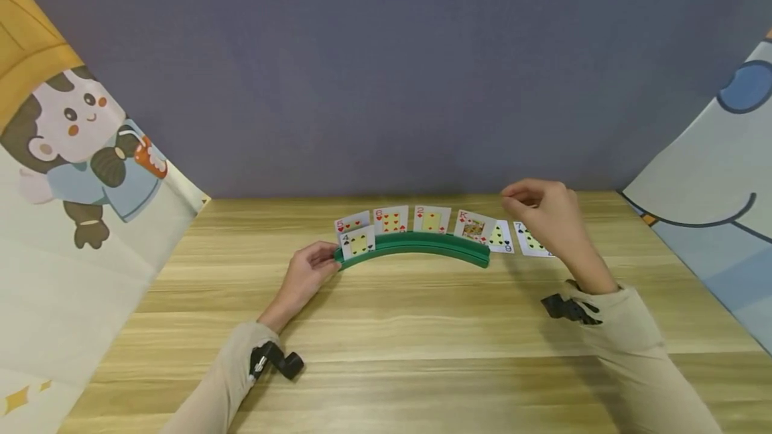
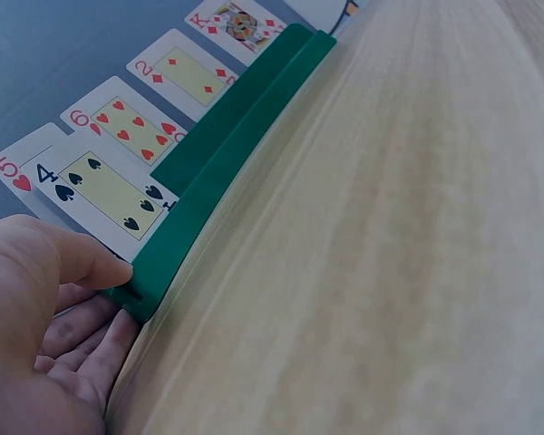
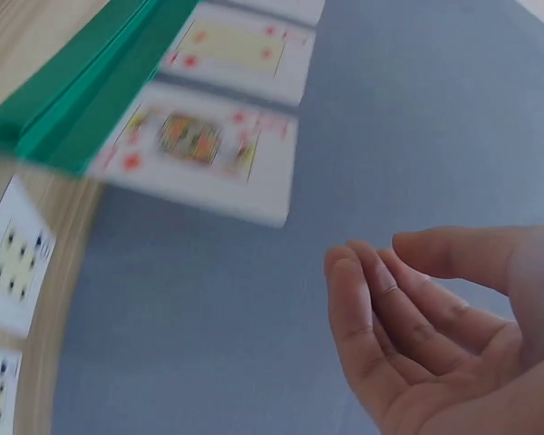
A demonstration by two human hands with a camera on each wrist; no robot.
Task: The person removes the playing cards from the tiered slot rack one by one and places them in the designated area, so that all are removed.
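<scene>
- Head view, far left: the left hand (image 1: 306, 274) grips the left end of the green card holder (image 1: 416, 244), fingers bent round it, probably to keep it from sliding.
- Just right of that hand stand the five of hearts (image 1: 352, 220) and, in front of it, the four of spades (image 1: 358, 243); the four sits lower, seemingly in a nearer slot, so the five's corner shows above it.
- Further right of the left hand, the six of hearts (image 1: 391, 220) and the two of diamonds (image 1: 431, 219) stand upright, spaced apart, perhaps so each face reads freely.
- Nearest the right hand among the standing cards, the king of diamonds (image 1: 474, 226) leans at the holder's right end, following its curve.
- Below and left of the right hand, a black-suited card (image 1: 502, 238), partly hidden by the king, and a seven of spades (image 1: 532, 240) lie on the table (image 1: 386, 333), outside the holder.
- Far right, the right hand (image 1: 547, 218) is raised above the seven, fingers loosely bent toward the thumb, nothing between them.
</scene>
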